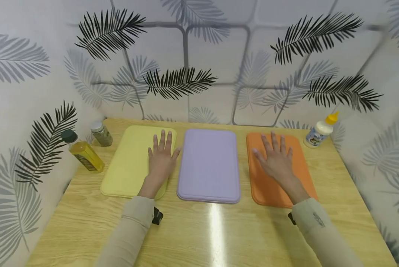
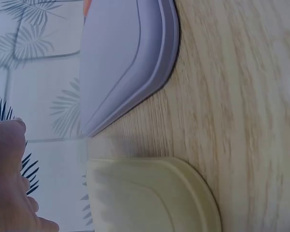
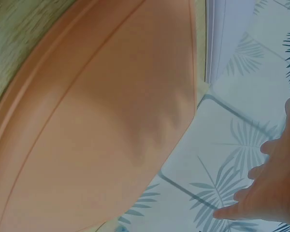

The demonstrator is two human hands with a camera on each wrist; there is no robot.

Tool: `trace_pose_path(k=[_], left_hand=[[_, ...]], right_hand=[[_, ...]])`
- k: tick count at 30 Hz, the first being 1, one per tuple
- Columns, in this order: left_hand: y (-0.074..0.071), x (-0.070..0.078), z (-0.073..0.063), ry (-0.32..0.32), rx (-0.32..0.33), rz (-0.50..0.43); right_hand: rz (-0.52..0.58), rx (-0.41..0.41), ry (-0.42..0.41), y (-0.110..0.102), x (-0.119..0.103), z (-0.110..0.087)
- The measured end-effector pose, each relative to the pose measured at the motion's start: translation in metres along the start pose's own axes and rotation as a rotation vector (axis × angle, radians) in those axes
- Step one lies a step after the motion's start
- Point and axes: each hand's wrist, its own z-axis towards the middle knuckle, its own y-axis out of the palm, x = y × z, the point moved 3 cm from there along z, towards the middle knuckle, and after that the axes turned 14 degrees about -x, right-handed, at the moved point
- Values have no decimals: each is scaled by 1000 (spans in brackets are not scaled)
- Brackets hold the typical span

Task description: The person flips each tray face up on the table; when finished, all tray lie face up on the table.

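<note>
Three rounded rectangular boards lie side by side on a wooden table: yellow (image 1: 129,159), lilac (image 1: 209,167) and orange (image 1: 283,193). Over the right part of the yellow board is my left hand (image 1: 161,161), fingers spread straight and nothing held. My right hand (image 1: 277,159) is spread likewise over the orange board. Both wrist views show the hands raised off the boards; in the right wrist view a hand's shadow falls on the orange board (image 3: 87,159). The left wrist view shows corners of the lilac board (image 2: 121,48) and yellow board (image 2: 135,203).
At the table's left edge stand a bottle of yellow oil (image 1: 87,155) with a dark cap and a small jar (image 1: 101,134) of dried herbs. A white glue-like bottle (image 1: 317,132) with a yellow nozzle stands at back right. Leaf-patterned walls (image 1: 216,55) enclose the table (image 1: 192,237).
</note>
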Motion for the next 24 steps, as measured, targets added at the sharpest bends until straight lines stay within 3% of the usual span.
trace_pose_path(k=[11,24], left_hand=[[3,26,9,23,20,-50],[16,57,11,58,85,-24]], right_hand=[[-1,16,16,-4,15,-2],[-9,29,20,0,26,-6]])
